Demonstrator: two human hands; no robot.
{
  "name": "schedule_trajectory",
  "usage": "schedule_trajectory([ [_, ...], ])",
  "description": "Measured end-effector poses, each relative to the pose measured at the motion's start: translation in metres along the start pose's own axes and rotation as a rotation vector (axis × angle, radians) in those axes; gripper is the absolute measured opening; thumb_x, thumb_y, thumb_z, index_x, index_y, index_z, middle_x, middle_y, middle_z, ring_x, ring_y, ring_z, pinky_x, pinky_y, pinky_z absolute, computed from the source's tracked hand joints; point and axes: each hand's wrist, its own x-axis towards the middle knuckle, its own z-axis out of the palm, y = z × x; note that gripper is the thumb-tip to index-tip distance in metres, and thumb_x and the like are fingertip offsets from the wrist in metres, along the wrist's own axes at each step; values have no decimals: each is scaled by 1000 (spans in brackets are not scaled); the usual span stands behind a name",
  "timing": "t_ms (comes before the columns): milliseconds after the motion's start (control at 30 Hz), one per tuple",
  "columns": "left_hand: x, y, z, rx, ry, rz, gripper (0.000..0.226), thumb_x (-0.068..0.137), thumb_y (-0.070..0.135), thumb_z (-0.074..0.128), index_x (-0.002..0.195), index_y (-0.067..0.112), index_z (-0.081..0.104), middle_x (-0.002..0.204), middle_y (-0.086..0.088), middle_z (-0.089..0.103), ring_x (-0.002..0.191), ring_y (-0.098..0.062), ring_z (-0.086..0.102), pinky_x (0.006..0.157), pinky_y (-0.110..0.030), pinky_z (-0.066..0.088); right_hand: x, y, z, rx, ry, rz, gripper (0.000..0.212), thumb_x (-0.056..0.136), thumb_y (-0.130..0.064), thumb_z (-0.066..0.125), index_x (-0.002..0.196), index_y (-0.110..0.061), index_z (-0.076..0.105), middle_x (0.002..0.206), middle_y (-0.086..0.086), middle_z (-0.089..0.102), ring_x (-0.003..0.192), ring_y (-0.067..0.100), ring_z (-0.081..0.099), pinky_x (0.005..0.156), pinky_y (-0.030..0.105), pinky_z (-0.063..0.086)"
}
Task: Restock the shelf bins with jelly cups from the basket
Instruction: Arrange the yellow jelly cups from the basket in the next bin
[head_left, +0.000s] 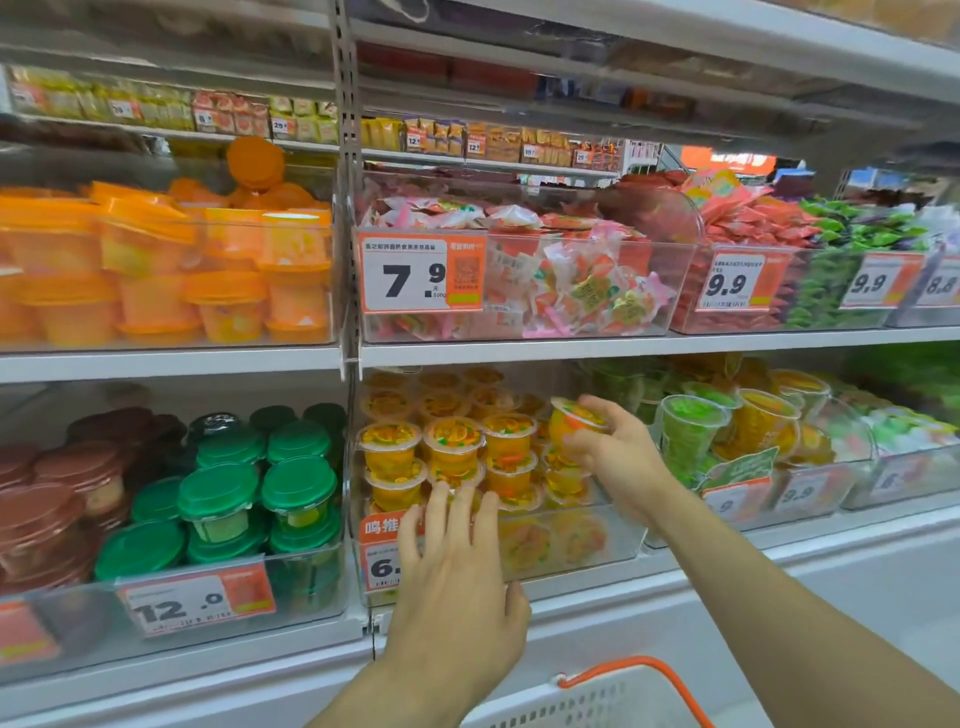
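Observation:
A clear shelf bin (618, 535) on the lower shelf holds several stacked yellow jelly cups (453, 441) with orange-patterned lids. My right hand (618, 457) grips one yellow jelly cup (571, 423), tilted, above the right side of that bin. My left hand (457, 571) reaches forward with straight spread fingers whose tips touch the front cups at the bin's front wall. The white basket (597, 701) with an orange handle shows at the bottom edge; its contents are out of view.
Green-lidded cups (298, 483) and brown-lidded cups (47, 519) fill the bin to the left. Green and yellow cups (691, 436) sit in bins to the right. The upper shelf carries orange tubs (156, 270) and wrapped sweets (571, 280). A shelf upright (349, 312) divides the bays.

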Motion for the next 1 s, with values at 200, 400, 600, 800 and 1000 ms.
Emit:
schedule_trajectory([
  [200,2,-14,20,50,-61,66,82,57,57,65,129,19,64,142,-5,54,132,-28,45,107,-47,23,58,9,12,-451,141,-105,69,83,-22,79,141,-10,44,128,8,60,119,28,57,100,35,46],
  [400,5,-26,37,69,58,140,70,36,53,66,100,25,77,123,-5,68,120,-26,46,98,-47,31,96,14,30,-607,173,-71,43,86,-31,76,123,-14,62,127,5,64,116,25,61,95,25,45],
  [600,10,-29,43,70,137,154,65,36,54,65,95,28,77,124,-3,68,120,-25,46,98,-46,31,121,18,43,-782,138,-21,59,86,-27,73,138,-8,51,140,10,55,129,27,53,108,30,44],
  [800,9,-32,44,93,203,157,55,37,53,65,87,32,76,125,-1,67,121,-23,45,101,-44,29,132,11,47,-1105,4,-139,61,94,-14,55,150,-13,34,149,13,43,134,30,44,110,35,41],
  [1000,6,-27,44,113,243,113,44,49,55,63,86,33,70,129,0,61,126,-23,45,105,-46,25,129,9,41,-1266,113,-254,39,90,-17,62,129,-19,58,128,6,61,121,28,57,98,34,48],
])
